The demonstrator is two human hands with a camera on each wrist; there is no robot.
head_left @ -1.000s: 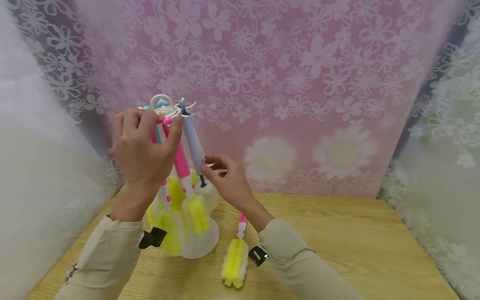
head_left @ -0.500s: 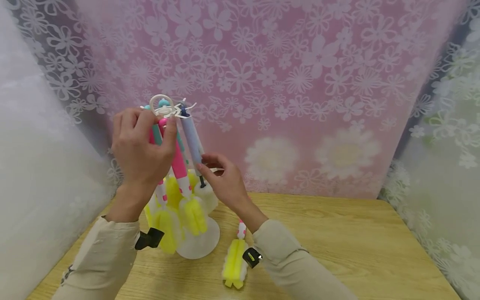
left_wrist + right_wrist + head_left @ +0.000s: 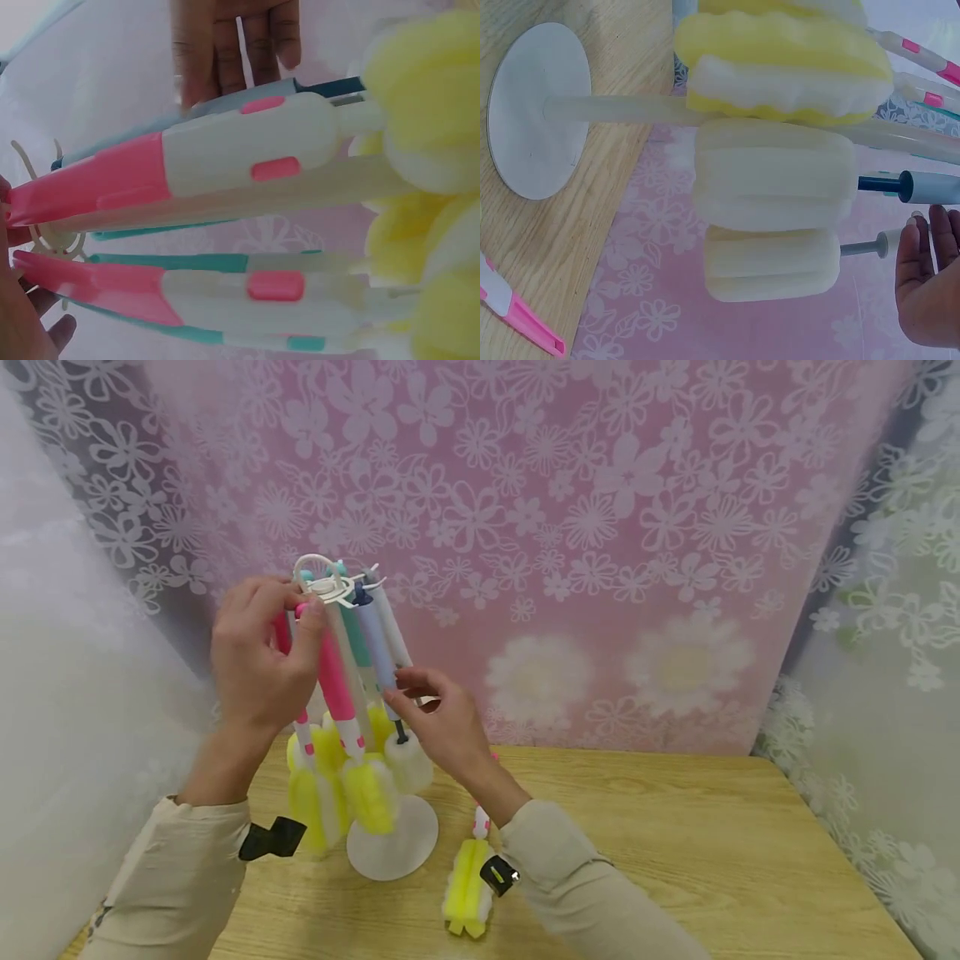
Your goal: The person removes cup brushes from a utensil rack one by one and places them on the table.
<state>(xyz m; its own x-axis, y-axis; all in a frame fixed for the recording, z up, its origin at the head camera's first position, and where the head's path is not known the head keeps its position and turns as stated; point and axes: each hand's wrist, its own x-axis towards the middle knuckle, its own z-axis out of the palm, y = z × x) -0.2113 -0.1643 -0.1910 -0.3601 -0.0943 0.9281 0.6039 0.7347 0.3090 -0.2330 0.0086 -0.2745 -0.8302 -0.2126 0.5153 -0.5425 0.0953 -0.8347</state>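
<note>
A white rack (image 3: 393, 843) with a round base and a hooked, looped top carries several hanging sponge brushes. My left hand (image 3: 258, 647) is at the rack's top, thumb and forefinger pinching the upper end of a pink-handled sponge brush (image 3: 335, 681) by its hook. Lower down on the right, my right hand (image 3: 442, 718) pinches the lower handle of a blue-handled sponge brush (image 3: 377, 647) with a white sponge head. Its remaining fingers extend past the handle in the left wrist view. Close behind hangs a grey-handled brush, whose white sponge head (image 3: 772, 264) shows in the right wrist view.
Another pink-and-white brush with a yellow sponge (image 3: 468, 885) lies on the wooden table (image 3: 637, 843), below my right forearm. Teal-handled brushes (image 3: 169, 261) hang on the rack's far side. A pink floral curtain (image 3: 570, 527) stands behind the table.
The hanging brushes have swung round to the left, the pink handle moving furthest. A grey handle now shows beside the blue one. Both hands have shifted slightly left.
</note>
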